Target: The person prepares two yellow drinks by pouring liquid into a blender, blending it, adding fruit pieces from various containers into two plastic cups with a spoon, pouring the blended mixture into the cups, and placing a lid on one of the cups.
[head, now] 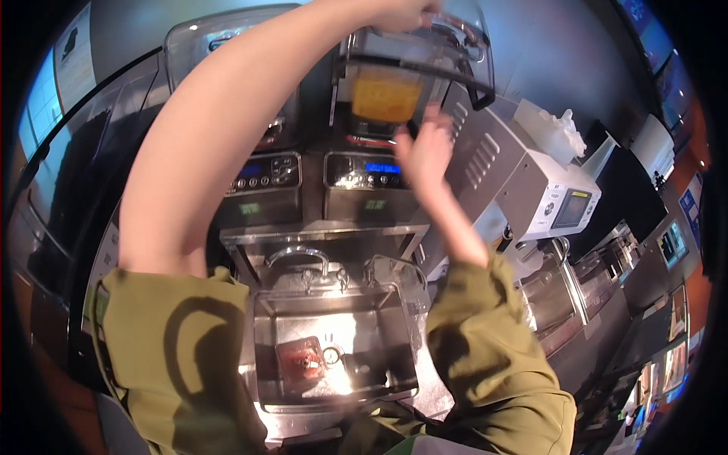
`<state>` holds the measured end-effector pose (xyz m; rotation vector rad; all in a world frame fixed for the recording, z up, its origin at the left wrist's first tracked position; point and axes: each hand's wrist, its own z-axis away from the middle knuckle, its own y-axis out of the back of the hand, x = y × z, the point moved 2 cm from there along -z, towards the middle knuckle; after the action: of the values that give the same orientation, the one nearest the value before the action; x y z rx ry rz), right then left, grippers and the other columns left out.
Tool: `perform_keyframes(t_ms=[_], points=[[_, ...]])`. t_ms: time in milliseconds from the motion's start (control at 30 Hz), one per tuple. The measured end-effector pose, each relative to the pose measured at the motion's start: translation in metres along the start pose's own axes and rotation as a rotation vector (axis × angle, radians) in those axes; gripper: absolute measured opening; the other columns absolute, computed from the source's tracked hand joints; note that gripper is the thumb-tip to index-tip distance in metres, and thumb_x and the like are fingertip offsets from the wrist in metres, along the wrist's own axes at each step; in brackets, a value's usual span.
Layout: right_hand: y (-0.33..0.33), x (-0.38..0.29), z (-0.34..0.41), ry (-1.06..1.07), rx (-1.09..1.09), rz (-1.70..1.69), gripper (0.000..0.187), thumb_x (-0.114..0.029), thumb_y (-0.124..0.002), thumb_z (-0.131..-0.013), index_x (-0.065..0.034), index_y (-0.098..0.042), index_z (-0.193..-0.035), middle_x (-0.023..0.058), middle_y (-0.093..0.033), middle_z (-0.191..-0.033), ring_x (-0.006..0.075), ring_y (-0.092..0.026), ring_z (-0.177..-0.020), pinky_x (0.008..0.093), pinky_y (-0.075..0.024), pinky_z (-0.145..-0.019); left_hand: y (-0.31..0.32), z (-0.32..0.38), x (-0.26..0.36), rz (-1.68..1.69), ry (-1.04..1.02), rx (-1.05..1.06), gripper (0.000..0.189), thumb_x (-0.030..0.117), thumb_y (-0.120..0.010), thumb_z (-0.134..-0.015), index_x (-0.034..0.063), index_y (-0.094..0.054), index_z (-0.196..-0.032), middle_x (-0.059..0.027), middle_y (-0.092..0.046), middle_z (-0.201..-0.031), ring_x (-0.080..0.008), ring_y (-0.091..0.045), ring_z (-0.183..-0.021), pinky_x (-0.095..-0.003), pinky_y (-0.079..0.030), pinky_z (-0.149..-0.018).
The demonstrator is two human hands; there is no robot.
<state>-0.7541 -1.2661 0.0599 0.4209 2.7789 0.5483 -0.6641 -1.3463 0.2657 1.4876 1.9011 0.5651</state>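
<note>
At the top edge, my left hand (401, 14) is at the upper part of a blender's clear cover (475, 42), its fingers bent; whether they grip it is hidden. The cover's dark rim is tilted above the base. Under it stands a blender jar (387, 99) with orange-yellow contents. My right hand (427, 145), slightly blurred, is beside the jar's lower right side with fingers apart, in front of the blender base (364, 193) with a lit blue display. A second covered blender (264, 199) stands to the left, partly behind my left forearm.
Below the blenders is a steel sink (364, 318) with a curved faucet (298, 250) and a clear container (300, 361) with reddish contents inside. To the right stands a metal-sided machine (532, 199) with a small screen and crumpled white plastic (560, 133) on top.
</note>
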Motion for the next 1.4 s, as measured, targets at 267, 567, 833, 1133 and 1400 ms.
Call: perform_keyframes(t_ms=[267,567,833,1133,1400], points=[[-0.015,-0.034,0.096,0.322,-0.73,0.021,0.071,-0.016,-0.053,-0.068,-0.0143,-0.026,-0.134,0.0131,-0.058,-0.058,0.0285,-0.059,-0.054,0.0391,-0.0469,-0.052,-0.112,0.119,0.029,-0.04,0.093,-0.271,0.015,0.025,-0.055,-0.077,0.0114,-0.059,-0.081,-0.01,-0.061,-0.072,-0.0294,-0.059,-0.072,-0.0405,-0.046,-0.062],[0.037,0.004,0.129,0.271,-0.515,0.001,0.07,-0.017,-0.051,-0.071,0.0059,-0.022,-0.13,0.01,-0.058,-0.06,0.023,-0.058,-0.054,0.0357,-0.0448,-0.052,-0.146,0.126,0.055,0.004,0.202,0.1,0.02,0.012,-0.048,-0.08,0.0091,-0.061,-0.095,-0.0091,-0.06,-0.096,-0.0259,-0.055,-0.094,-0.0353,-0.044,-0.081],[0.41,0.267,0.376,-0.754,-1.129,-0.395,0.049,-0.019,-0.049,-0.081,-0.0102,-0.036,-0.128,0.0134,-0.058,-0.098,0.0232,-0.057,-0.072,0.0338,-0.0467,-0.068,-0.15,0.159,0.106,-0.228,0.292,0.506,0.032,0.013,-0.052,-0.084,0.0034,-0.051,-0.115,-0.0135,-0.052,-0.114,-0.0279,-0.049,-0.104,-0.0353,-0.037,-0.091],[0.728,0.527,0.524,-1.177,-0.759,-0.017,0.036,-0.019,-0.051,-0.083,-0.0028,-0.05,-0.114,0.0092,-0.064,-0.084,0.0117,-0.058,-0.057,0.0259,-0.0482,-0.055,-0.222,0.029,0.65,1.269,0.318,0.724,0.02,0.008,-0.043,-0.083,-0.006,-0.05,-0.096,-0.0155,-0.054,-0.094,-0.0231,-0.051,-0.085,-0.0319,-0.041,-0.078],[0.757,0.871,0.511,-1.319,-0.509,-0.545,0.039,-0.024,-0.051,-0.084,-0.0037,-0.047,-0.117,0.01,-0.06,-0.081,0.0152,-0.058,-0.066,0.0276,-0.0468,-0.063,-0.221,-0.205,1.112,2.517,-1.171,-0.767,0.052,0.035,-0.038,-0.091,-0.0139,-0.051,-0.103,-0.0224,-0.055,-0.102,-0.0342,-0.054,-0.091,-0.0414,-0.044,-0.078]])
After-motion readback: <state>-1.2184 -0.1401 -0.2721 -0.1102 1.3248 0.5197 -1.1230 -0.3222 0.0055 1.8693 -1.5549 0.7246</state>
